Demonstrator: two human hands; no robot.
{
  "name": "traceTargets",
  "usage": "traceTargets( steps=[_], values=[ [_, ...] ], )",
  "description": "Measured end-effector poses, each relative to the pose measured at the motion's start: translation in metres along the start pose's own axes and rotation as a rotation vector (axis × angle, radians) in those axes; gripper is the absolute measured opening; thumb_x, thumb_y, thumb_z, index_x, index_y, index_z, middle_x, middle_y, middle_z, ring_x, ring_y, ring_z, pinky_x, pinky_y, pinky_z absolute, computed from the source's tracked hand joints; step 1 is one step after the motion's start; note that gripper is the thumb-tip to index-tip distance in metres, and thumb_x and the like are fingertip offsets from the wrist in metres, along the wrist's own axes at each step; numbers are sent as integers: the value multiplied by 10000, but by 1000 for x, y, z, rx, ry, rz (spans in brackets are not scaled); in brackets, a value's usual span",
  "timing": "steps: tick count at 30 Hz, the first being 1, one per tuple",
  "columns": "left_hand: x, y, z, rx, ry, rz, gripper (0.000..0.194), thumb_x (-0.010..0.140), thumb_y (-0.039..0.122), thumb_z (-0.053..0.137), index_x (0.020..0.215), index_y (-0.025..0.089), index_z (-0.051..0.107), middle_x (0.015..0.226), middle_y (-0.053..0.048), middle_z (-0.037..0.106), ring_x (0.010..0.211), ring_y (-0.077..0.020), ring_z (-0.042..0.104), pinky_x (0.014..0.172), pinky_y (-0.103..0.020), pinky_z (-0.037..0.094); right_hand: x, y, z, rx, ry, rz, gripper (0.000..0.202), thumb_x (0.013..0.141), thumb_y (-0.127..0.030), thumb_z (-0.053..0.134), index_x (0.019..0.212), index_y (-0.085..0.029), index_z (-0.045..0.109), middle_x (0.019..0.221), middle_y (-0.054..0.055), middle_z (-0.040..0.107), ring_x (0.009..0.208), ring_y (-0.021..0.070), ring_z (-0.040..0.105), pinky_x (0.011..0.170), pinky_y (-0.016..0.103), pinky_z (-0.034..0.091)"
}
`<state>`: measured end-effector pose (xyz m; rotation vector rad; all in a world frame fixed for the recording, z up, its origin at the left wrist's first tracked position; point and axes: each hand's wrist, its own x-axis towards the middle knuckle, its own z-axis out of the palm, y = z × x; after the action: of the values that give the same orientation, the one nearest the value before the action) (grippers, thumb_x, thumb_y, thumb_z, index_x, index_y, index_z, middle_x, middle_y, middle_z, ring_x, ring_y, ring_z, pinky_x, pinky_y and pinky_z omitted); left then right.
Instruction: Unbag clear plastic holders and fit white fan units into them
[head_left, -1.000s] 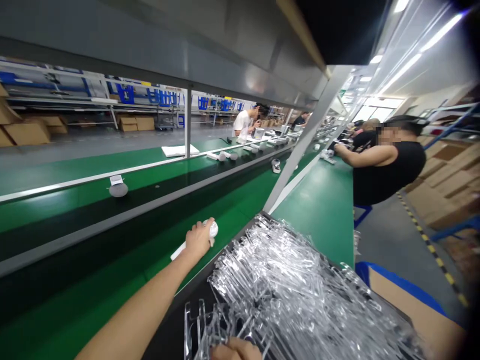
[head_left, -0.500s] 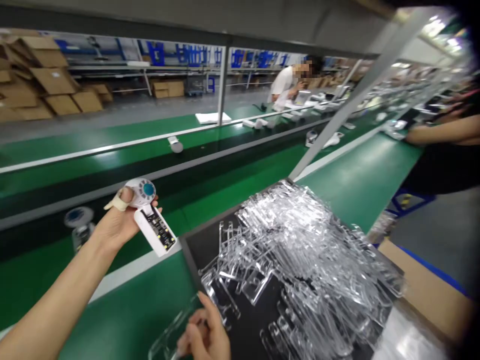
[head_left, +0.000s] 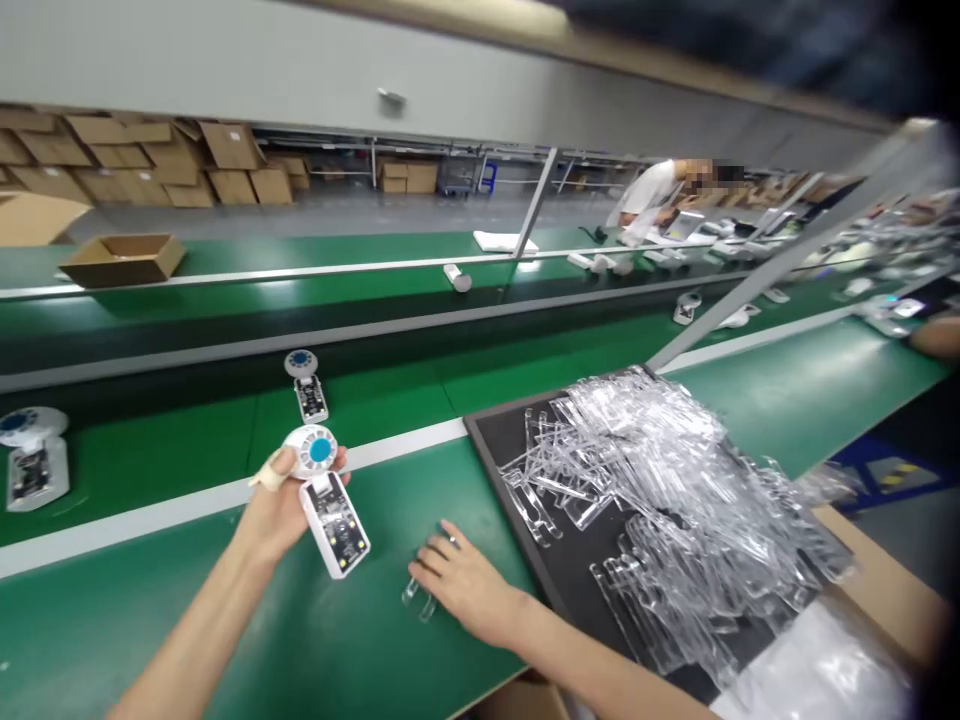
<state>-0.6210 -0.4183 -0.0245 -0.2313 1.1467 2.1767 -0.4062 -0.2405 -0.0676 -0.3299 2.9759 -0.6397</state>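
My left hand (head_left: 271,515) is closed round a white handheld device (head_left: 307,495) with a round head, a blue disc at its centre and a bare circuit board in its body. A light wrap covers part of the thumb. Low over the green bench (head_left: 247,620), my right hand (head_left: 472,590) has its fingers closed on a clear plastic frame (head_left: 426,606), most of it hidden beneath them. To the right of that hand, a dark tray (head_left: 574,575) holds a heap of clear plastic frames (head_left: 645,450).
Similar open devices lie on the green conveyor, one device (head_left: 307,385) beyond my left hand and another device (head_left: 34,460) at far left. A slanted metal post (head_left: 739,300) rises behind the tray. A co-worker (head_left: 652,190) bends over the far line. A cardboard box (head_left: 124,260) stands at back left.
The view has swung left. My right hand has moved away from the tray's edge, further over the bench and closer to the device, with the clear frame. My left hand still holds the device.
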Motion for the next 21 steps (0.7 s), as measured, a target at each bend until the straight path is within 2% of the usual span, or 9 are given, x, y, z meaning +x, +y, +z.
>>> traceTargets(
  steps=[2,5,9,13,16,18,21],
  values=[
    [-6,-3,-3,-35,-28,10,416,617,355,773,959,165,634,908,-109,718,913,-295,660,819,-473,541,6,-11,-5,31,53,178,520,715,-52,565,1205,-227,568,1026,50,645,1009,222,584,992,442,415],
    [-14,-9,-4,-69,-69,5,387,654,361,749,976,182,628,897,-89,721,955,-295,652,859,-469,522,22,-48,-10,173,271,412,506,816,-166,528,1318,-201,466,1049,74,590,1006,213,559,894,375,495],
    [-29,-18,-3,-72,-211,-74,362,694,370,714,977,158,636,939,-111,720,972,-279,647,878,-416,519,61,-109,-4,199,495,536,522,870,-176,442,1386,-136,372,1092,121,538,1013,228,528,869,374,504],
    [-39,-19,0,-31,-304,-161,397,663,385,734,961,136,648,968,-135,717,886,-278,670,850,-409,533,87,-141,14,135,607,679,529,898,-231,419,1417,-184,329,1073,137,533,959,270,530,782,434,523],
    [-43,-16,5,-57,-326,-126,457,597,407,770,943,132,655,913,-133,726,923,-310,658,857,-452,527,81,-149,21,170,615,742,604,899,-236,436,1458,-264,211,1174,138,503,1046,294,510,845,492,487],
    [-49,-15,10,-54,-339,-99,527,554,431,790,974,145,652,895,-119,728,1004,-330,627,878,-467,515,69,-153,20,298,584,748,653,909,-221,429,1472,-296,107,1183,115,510,1051,262,528,869,460,484],
    [-61,-21,10,127,-383,-174,664,534,502,788,1095,189,621,1028,-103,708,1103,-331,576,904,-432,507,49,-160,12,385,582,745,672,912,-282,470,1471,-299,96,1107,83,546,1008,231,558,880,418,485]
  ],
)
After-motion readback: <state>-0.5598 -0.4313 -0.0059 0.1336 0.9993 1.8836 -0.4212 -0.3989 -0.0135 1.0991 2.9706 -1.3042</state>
